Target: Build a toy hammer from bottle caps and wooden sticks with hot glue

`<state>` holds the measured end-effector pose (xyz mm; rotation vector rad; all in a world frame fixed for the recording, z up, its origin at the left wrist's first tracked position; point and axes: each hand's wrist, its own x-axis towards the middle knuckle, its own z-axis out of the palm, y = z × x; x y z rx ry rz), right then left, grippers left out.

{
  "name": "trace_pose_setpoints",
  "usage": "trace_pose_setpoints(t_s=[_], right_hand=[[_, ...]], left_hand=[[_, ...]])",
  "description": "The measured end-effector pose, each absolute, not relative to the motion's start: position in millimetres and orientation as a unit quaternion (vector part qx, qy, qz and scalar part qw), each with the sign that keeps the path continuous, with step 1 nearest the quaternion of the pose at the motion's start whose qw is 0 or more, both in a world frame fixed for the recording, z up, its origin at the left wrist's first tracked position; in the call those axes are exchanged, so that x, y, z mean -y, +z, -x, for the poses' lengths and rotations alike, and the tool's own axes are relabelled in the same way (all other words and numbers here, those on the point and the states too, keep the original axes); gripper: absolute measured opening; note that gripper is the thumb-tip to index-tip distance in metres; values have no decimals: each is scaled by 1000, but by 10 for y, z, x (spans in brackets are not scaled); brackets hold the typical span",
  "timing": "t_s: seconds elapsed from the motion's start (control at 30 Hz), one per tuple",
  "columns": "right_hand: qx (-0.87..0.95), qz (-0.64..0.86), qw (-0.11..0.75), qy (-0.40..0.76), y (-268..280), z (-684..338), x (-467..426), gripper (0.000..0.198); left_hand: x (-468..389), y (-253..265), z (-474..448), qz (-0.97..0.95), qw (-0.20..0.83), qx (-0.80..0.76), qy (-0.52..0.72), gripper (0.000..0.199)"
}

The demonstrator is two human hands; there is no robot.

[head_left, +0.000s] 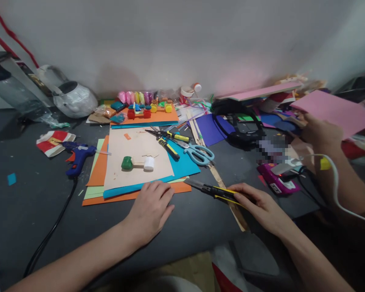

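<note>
My right hand (pixel 257 200) grips a yellow-and-black utility knife (pixel 219 191). Its blade is out and points left, over the edge of the stacked paper. My left hand (pixel 152 207) rests palm down at the near edge of the stack, fingers lying loosely and holding nothing. Beyond it, on a cream sheet (pixel 140 142), lies a small piece made of short sticks (pixel 137 163) joining a green cylinder (pixel 127 163) and a white cylinder (pixel 149 163). Light-blue scissors (pixel 200 155) and black-and-yellow pliers (pixel 170 148) lie behind the knife. A wooden strip (pixel 217 178) runs beneath the knife.
A blue glue gun (pixel 79 158) lies at left with its cord trailing forward. Small coloured models (pixel 139 111) and clay packets (pixel 136 97) stand at the back. Another person's hand (pixel 320 132) is at right by a pink sheet (pixel 337 111), near a purple device (pixel 276 180).
</note>
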<state>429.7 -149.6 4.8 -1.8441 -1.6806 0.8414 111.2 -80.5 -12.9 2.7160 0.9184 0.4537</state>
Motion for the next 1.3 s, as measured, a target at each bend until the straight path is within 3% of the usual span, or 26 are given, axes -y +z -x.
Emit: trace_pose_setpoints(t_s=[0.27, 0.6, 1.3], right_hand=[[661, 667, 231, 256, 44, -4327, 1551, 32], [682, 649, 207, 264, 65, -4363, 1590, 30], [768, 600, 164, 153, -45, -4387, 1711, 24]], left_hand=[[783, -169, -1141, -937, 116, -285, 163, 27], [758, -167, -1175, -951, 86, -263, 137, 30], [736, -226, -1215, -960, 58, -262, 85, 45]])
